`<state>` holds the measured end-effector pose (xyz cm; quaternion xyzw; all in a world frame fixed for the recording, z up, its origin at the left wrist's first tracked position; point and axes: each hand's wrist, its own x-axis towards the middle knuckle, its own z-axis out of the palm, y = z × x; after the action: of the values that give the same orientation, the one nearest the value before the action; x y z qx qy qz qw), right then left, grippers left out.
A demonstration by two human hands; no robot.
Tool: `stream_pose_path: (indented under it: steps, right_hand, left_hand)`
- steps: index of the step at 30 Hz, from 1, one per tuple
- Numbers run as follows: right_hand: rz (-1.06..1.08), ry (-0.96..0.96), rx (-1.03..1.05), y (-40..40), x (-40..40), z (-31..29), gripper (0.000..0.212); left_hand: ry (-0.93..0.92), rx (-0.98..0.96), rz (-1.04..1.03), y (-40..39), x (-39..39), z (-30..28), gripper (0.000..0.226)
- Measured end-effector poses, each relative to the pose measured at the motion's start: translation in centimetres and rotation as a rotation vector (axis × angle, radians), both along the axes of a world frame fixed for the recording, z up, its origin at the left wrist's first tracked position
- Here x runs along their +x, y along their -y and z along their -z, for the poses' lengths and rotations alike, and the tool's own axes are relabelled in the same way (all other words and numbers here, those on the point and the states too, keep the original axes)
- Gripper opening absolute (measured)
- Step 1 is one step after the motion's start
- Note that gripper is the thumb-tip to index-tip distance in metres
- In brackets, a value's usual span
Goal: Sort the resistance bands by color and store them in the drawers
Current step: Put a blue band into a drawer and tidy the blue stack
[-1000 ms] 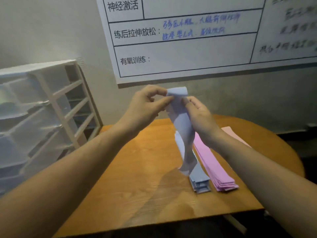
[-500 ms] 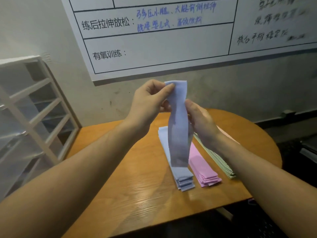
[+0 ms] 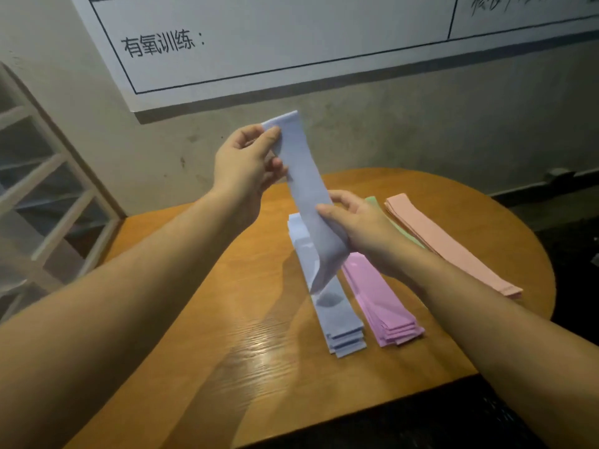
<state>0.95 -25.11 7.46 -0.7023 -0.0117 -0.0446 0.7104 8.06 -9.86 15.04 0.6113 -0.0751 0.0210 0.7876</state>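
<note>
Both hands are up over the wooden table, sharing one blue band. Left hand is at about 11 o'clock from the table's middle, thumb and fingertips pinching the band's top edge, other fingers curled behind it. Right hand sits lower, at about 1 o'clock, thumb pressed on the band's front face and fingers wrapped behind, gripping it mid-length. The band runs slanted from the upper hand down to the lower one, then its loose tail folds and droops, ending just above the blue stack. That stack lies flat near the table's centre, long axis running 11 to 5 o'clock, near end fanned into several layers. Just beside it at 3 o'clock lies the purple-pink stack, same direction, far end hidden under the right wrist. Further toward 2 o'clock a green stack shows only as a sliver behind the right hand. Past that, well out toward the table's right rim, lies the salmon stack, apart from the others. At 9 o'clock, off the table's left side, stands the white drawer rack, blurred, frame slats visible, drawer contents not readable. On the wall at 12 o'clock hangs a whiteboard with printed Chinese characters and ruled lines.
</note>
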Motion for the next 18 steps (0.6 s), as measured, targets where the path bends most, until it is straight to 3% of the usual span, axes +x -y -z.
stream_pose_path:
  steps: [6,14,18]
  right_hand:
    - [0.001,-0.125,-0.262,1.4,0.0,2.2,0.014]
    - [-0.005,-0.261,-0.452,1.1,-0.2,5.3,0.012]
    - [0.002,-0.307,-0.524,0.6,0.8,6.7,0.012]
  left_hand:
    - [-0.155,-0.061,-0.051,0.7,3.0,4.2,0.028]
    - [-0.322,0.087,-0.033,1.1,5.9,10.7,0.031]
    - [-0.298,0.281,-0.041,1.2,7.2,13.1,0.025]
